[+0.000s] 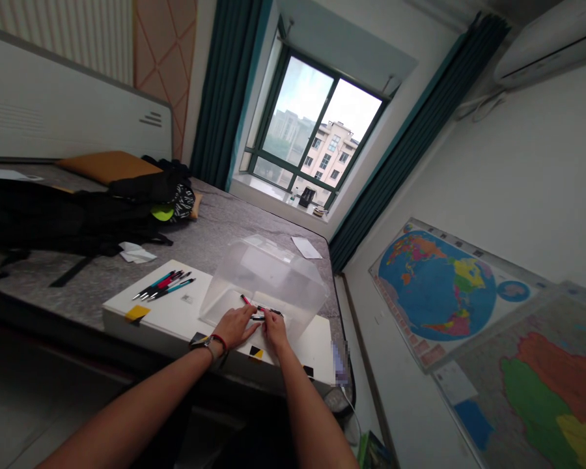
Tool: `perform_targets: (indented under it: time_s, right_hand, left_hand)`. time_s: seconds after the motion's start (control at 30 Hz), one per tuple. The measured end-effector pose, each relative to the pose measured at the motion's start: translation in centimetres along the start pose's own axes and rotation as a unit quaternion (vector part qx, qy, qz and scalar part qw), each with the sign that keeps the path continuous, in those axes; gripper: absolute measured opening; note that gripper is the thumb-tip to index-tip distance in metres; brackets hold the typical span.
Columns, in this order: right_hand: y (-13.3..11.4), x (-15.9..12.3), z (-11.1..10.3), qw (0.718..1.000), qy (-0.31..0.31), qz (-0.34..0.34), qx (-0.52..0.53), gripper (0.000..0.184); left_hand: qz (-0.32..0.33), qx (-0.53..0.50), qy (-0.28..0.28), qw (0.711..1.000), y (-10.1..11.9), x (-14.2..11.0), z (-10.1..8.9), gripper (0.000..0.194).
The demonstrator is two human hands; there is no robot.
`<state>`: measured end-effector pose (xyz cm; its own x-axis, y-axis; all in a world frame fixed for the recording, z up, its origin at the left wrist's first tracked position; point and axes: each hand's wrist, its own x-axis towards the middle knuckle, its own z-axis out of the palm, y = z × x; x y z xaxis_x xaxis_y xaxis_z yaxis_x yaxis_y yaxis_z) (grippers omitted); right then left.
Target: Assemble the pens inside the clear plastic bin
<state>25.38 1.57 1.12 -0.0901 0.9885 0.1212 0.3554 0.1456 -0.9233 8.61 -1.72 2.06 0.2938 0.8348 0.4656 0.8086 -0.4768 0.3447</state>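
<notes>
A clear plastic box [293, 277] lies tipped with its open side toward me on a white board-like block [176, 316]. Inside the opening are a few pens [245, 299], one with a red barrel, others dark. My left hand [235, 327] reaches in from the left, thumb spread from the fingers, fingertips against the pens. Close beside it, my right hand [275, 329] has its fingers pinched at a dark pen [258, 318]; its exact hold is partly hidden. On the block's left part lies a group of several pens [168, 284], blue, red and black.
The block rests on a grey marbled surface [219, 212]. A black bag [78, 218], crumpled tissue [137, 253] and white paper [306, 247] lie around it. A blurred phone-like object [340, 363] with a cable is at the right edge. World maps [437, 286] hang on the right wall.
</notes>
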Motion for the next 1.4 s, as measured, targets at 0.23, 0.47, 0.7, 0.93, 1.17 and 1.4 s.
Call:
perform_targets:
  time_s: [0.23,0.47,0.7,0.93,1.17,1.4]
  right_hand:
    - [0.5,0.2,0.0,1.0,0.015,0.022,0.008,0.053]
    - [0.3,0.1,0.1,0.998,0.023,0.024,0.043,0.056]
    - [0.1,-0.1,0.0,0.998,0.024,0.032,0.04,0.056]
    - [0.3,-0.2,-0.2,0.997,0.029,0.021,0.067,0.049]
    - [0.2,-0.2,-0.2,0.995,0.057,0.039,0.069,0.049]
    - [0.3,-0.3,0.0,0.995,0.063,0.033,0.066,0.051]
  left_hand:
    - [-0.005,0.001,-0.019,1.0,0.2,0.1,-0.6,0.024]
    - [0.004,0.023,-0.02,1.0,0.0,0.2,-0.7,0.029]
    - [-0.016,0.016,-0.018,1.0,0.1,0.1,-0.4,0.034]
    - [-0.019,-0.007,-0.023,1.0,-0.1,0.0,-0.2,0.028]
    - [0.005,0.002,-0.013,1.0,-0.2,0.0,0.0,0.034]
    - [-0.003,0.023,-0.008,1.0,-0.2,0.0,0.4,0.04]
